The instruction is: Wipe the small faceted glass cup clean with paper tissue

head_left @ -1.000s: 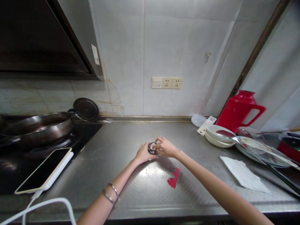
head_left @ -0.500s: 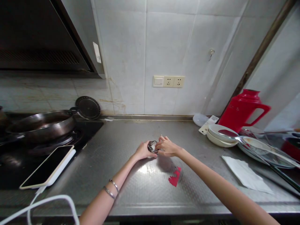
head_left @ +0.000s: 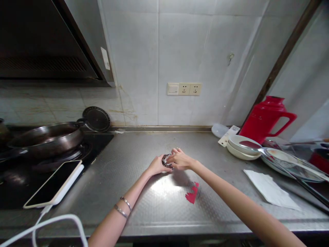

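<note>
At the middle of the metal counter (head_left: 123,178) is a small round dark object (head_left: 167,160) with a shiny rim and something pale inside. My left hand (head_left: 156,166) is wrapped round its left and near side. Over its right side, the bent fingers of my right hand (head_left: 180,160) reach to its opening; whether they pinch anything is hidden. A torn piece of red paper or film (head_left: 191,194) lies on the counter nearer to me, just right of the hands.
A pan (head_left: 48,139) stands on the stove at left, with a phone (head_left: 53,185) and white cable in front. On the right are stacked bowls (head_left: 241,154), a red thermos jug (head_left: 264,120), plates with utensils, and a white napkin (head_left: 269,190).
The fingers of my right hand have shifted slightly left, further over the opening of the round object. My left hand keeps its hold.
</note>
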Demonstrator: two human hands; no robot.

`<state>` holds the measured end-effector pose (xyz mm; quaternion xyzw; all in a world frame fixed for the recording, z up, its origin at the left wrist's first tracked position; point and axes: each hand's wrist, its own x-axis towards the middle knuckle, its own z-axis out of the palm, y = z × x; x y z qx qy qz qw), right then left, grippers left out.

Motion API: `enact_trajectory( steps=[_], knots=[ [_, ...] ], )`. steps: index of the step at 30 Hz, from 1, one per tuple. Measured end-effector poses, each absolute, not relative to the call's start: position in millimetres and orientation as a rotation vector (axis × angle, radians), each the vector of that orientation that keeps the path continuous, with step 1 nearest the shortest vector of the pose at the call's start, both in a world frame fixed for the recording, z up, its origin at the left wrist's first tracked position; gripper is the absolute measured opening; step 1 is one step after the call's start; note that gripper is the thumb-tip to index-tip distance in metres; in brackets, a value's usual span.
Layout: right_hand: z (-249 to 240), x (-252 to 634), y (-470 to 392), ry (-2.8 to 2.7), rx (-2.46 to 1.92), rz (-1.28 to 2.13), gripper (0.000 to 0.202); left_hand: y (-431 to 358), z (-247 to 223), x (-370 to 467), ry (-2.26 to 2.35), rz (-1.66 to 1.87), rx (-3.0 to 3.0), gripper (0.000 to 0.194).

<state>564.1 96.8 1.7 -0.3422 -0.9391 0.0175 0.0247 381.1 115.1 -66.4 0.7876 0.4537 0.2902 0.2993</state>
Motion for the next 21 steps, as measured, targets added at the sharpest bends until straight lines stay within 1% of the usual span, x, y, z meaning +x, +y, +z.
enact_trajectory(
  steps=[9, 15, 21],
  knots=[
    [0.2, 570.1, 98.2, -2.934, -0.976, -0.059, 0.032, 118.1, -69.0, 379.3, 1.179, 0.768, 2.128, 0.068],
    [1.7, 567.0, 97.4, -2.985, -1.067, -0.185, 0.03, 117.8, -69.4, 380.6, 1.237, 0.755, 2.125, 0.073],
    [4.5, 568.7, 93.7, -2.95, -1.15, -0.048, 0.024, 118.0, -69.3, 378.6, 1.273, 0.718, 2.165, 0.072]
  ],
)
